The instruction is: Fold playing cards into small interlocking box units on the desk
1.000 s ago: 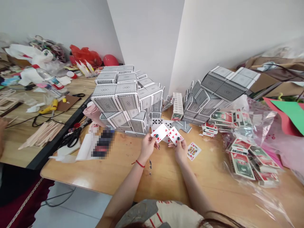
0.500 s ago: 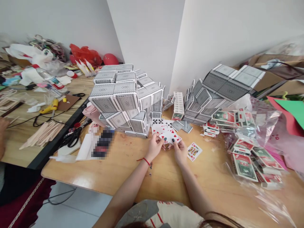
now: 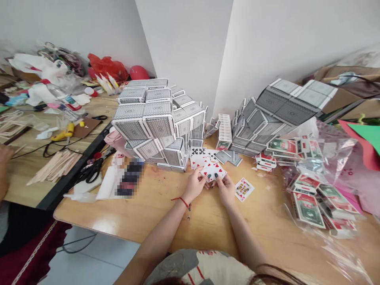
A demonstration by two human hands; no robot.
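Between my two hands are playing cards (image 3: 214, 169) with red hearts, faces up. My left hand (image 3: 196, 183) pinches their left side, thumb on top. From the right, my right hand (image 3: 225, 190) grips the other side, its thumb also on the faces. My fingers hide the undersides, so I cannot tell how many cards there are. Just beyond, loose face-up cards (image 3: 197, 152) lie on the table, a club card among them. Some face-down grey cards (image 3: 228, 157) are beside those. A face card (image 3: 244, 189) of hearts lies right of my right hand.
Block structures of grey-backed cards stand at left (image 3: 157, 118) and right (image 3: 267, 114), with a white stack (image 3: 224, 130) between. Card boxes (image 3: 308, 208) and clear plastic fill the right side. Scissors (image 3: 90, 171) and wooden sticks (image 3: 55, 166) lie left. Another person's hand (image 3: 3, 166) shows at the left edge.
The hearts cards between my hands have come closer together, and my thumbs are nearer each other. The surroundings have shifted slightly in view.
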